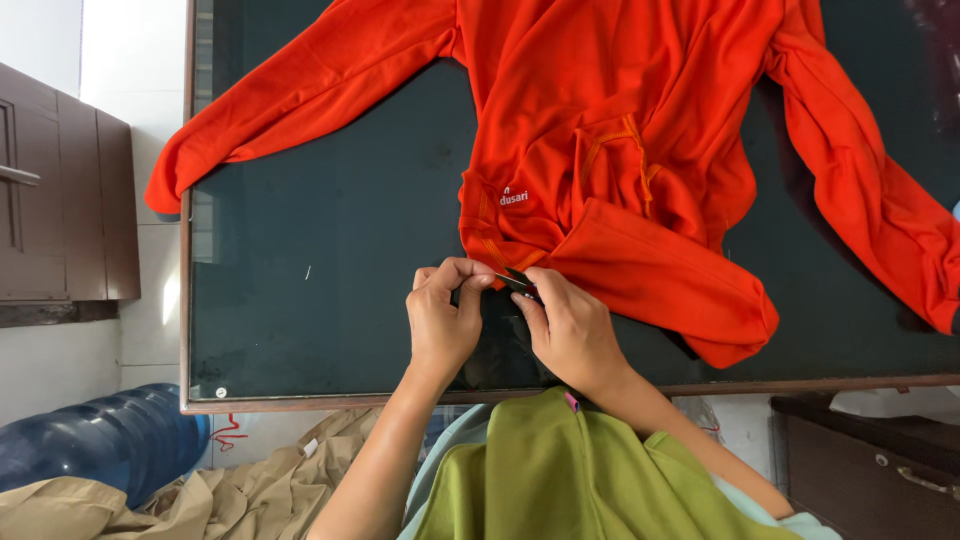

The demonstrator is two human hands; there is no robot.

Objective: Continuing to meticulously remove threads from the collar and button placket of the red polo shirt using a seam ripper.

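Dark glass-topped desk (330,250), wooden rim; orange long-sleeved sweatshirt (620,130) spread flat on it, one sleeve overhanging edge.

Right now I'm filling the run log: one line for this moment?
left hand: pinching small dark item | right hand: pinching same | orange garment: spread on dark glass table

The top edge of the picture is cutting off the collar and shoulders of the orange sweatshirt (620,130), and the right edge is clipping its right sleeve. The fingers of the left hand (443,318) and right hand (570,325) are covering most of a small dark object (516,282), so its kind is staying unclear. The green cloth (560,480) is hiding the right forearm and running off the bottom edge. The blue container (100,435) is showing only in part.
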